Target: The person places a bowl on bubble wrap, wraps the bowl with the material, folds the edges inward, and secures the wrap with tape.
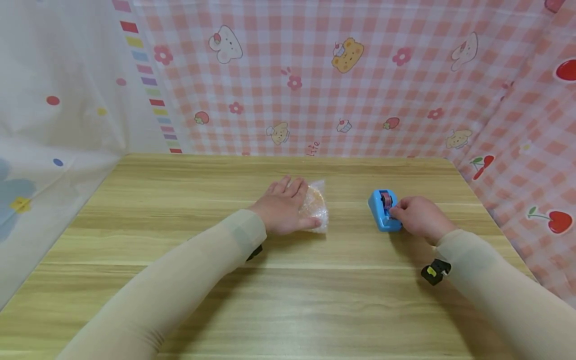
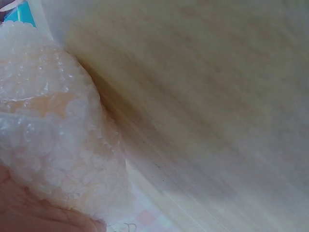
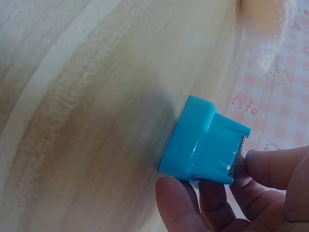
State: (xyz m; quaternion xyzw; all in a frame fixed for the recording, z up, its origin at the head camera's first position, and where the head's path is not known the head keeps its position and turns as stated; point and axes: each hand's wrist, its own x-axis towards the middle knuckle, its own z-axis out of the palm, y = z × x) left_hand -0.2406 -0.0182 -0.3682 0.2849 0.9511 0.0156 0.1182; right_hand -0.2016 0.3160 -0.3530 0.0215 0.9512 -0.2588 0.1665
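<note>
A bubble-wrapped bundle point(image 1: 317, 207) lies mid-table, with something orange-tan showing through the clear wrap point(image 2: 48, 140). My left hand point(image 1: 282, 207) rests on its left side, fingers stretched out and thumb laid across its near part. To the right stands a small blue tape dispenser point(image 1: 390, 224) with a reddish roll of tape point(image 1: 386, 200) in it. At its serrated cutter, my right hand point(image 1: 422, 218) pinches the tape's end between thumb and forefinger. The right wrist view shows other fingers point(image 3: 176, 203) against the dispenser's side. The tape strip itself is barely visible.
The wood-grain table point(image 1: 288, 305) runs back to a pink checked cloth point(image 1: 270, 85) hung behind it. More cloth hangs at the left point(image 1: 58, 130) and right sides. A black wrist device point(image 1: 435, 272) sits under the right sleeve.
</note>
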